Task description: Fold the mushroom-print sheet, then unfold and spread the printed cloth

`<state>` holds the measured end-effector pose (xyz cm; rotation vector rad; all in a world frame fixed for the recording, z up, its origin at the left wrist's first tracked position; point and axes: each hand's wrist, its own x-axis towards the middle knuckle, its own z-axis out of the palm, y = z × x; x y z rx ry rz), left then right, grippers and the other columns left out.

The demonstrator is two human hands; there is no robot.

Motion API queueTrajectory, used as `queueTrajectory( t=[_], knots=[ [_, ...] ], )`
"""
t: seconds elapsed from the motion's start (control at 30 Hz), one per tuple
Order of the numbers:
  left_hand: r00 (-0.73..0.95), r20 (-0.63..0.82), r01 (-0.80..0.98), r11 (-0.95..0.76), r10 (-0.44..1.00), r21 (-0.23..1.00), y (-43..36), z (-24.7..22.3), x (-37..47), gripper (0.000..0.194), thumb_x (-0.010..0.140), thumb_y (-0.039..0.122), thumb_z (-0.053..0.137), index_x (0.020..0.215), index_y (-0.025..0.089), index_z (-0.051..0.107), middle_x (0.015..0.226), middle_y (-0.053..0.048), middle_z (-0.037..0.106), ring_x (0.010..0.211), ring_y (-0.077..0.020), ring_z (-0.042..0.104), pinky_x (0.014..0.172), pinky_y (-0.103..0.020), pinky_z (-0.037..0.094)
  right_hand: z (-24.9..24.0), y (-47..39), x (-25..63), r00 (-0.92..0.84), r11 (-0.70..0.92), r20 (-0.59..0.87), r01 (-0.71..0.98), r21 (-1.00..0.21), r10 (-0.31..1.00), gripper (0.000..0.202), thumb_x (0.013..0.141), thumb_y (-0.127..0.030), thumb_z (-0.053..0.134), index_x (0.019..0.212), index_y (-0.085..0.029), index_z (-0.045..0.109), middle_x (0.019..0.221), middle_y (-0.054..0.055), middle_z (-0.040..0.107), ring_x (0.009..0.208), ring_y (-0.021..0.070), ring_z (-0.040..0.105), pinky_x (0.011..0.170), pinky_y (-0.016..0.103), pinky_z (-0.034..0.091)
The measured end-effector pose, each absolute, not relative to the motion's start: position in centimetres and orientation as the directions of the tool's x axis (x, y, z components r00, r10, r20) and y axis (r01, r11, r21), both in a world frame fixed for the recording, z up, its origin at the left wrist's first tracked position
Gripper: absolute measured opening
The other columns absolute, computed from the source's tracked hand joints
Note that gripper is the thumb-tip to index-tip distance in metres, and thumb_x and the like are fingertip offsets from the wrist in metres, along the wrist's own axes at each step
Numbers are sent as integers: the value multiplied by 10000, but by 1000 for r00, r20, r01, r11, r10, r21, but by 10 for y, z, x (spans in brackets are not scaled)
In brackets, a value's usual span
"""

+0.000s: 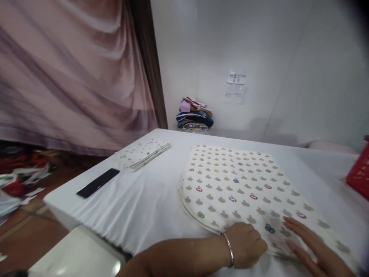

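A cream cloth (230, 181) printed with grey and coloured bunny heads lies flat on the white-covered table (155, 200), its near left corner rounded and layered. My left hand (246, 246), with a silver bangle at the wrist, rests at the cloth's near edge with its fingers curled; what they hold, if anything, is hidden. To its right, my right hand (314, 248) lies over the cloth with fingers stretched out and apart. Between the hands the cloth's near edge is blurred.
A folded stack of printed cloth (144, 152) and a black flat strip (98, 182) lie on the table's left side. Folded fabrics (195, 115) are piled by the back wall. A red basket (359, 169) stands at right. A pink curtain (75, 77) hangs at left.
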<state>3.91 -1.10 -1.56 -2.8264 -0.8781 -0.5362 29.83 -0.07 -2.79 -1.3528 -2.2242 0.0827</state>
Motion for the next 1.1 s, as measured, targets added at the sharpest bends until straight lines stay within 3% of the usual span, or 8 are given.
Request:
queueTrajectory(
  t=[0.13, 0.27, 0.37, 0.47, 0.57, 0.63, 0.93, 1.1],
  knots=[
    [735, 356, 609, -793, 577, 26, -13, -9, 37, 116, 778, 281, 511, 754, 168, 506, 735, -6, 607, 714, -143, 548, 570, -278, 378, -32, -11, 232, -671, 751, 373, 647, -128, 641, 622, 809, -396, 446, 1374, -304, 205, 1364, 37, 358, 1189, 270, 408, 904, 441, 437],
    [725, 358, 620, -784, 589, 34, -16, -9, 34, 96, 784, 264, 512, 750, 176, 502, 770, 10, 617, 738, -141, 568, 572, -286, 389, -43, -9, 222, -751, 796, 365, 604, 42, 550, 727, 760, -460, 503, 1385, -304, 165, 1342, 55, 386, 1135, 301, 463, 851, 474, 453],
    [724, 371, 623, -782, 581, 8, -16, -10, 34, 102, 788, 277, 507, 770, 176, 504, 766, 7, 618, 725, -140, 570, 554, -288, 386, -44, -7, 224, -740, 806, 429, 590, 46, 518, 737, 755, -441, 501, 1388, -276, 161, 1296, 77, 448, 1090, 305, 502, 803, 465, 473],
    [714, 358, 646, -763, 602, -4, -16, -10, 33, 131, 786, 292, 505, 825, 167, 502, 749, 3, 618, 697, -136, 569, 529, -286, 375, -44, -9, 222, -690, 808, 498, 588, -38, 526, 635, 769, -365, 490, 1350, -251, 259, 1208, 103, 524, 1026, 283, 543, 775, 427, 488],
    [695, 322, 675, -738, 643, 16, -19, -8, 30, 137, 807, 302, 477, 859, 176, 488, 730, 15, 610, 677, -136, 560, 509, -281, 353, -51, -10, 221, -655, 790, 503, 605, -98, 564, 381, 789, -346, 488, 1152, -230, 484, 1061, 101, 584, 912, 244, 579, 729, 367, 504],
    [686, 303, 690, -724, 662, 20, -22, -5, 25, 128, 809, 292, 478, 875, 182, 476, 731, 19, 601, 690, -144, 549, 510, -278, 342, -59, -10, 224, -644, 788, 532, 611, -76, 550, 289, 806, -364, 477, 1031, -199, 556, 993, 103, 593, 869, 231, 579, 711, 347, 502],
    [645, 306, 748, -661, 700, -66, -34, 3, -31, 85, 781, 181, 494, 858, 155, 469, 825, -11, 547, 790, -150, 467, 649, -297, 338, -66, -4, 231, -725, 815, 530, 570, 103, 440, 318, 832, -303, 415, 1071, -192, 593, 955, 98, 604, 847, 215, 569, 708, 317, 474],
    [573, 288, 814, -574, 768, -89, -34, 2, -71, 104, 790, 135, 466, 890, 154, 488, 855, -32, 550, 808, -161, 451, 705, -308, 329, -57, -7, 225, -732, 803, 516, 581, 132, 445, 322, 846, -264, 376, 1079, -199, 588, 952, 93, 608, 842, 215, 566, 714, 322, 467]
  ],
)
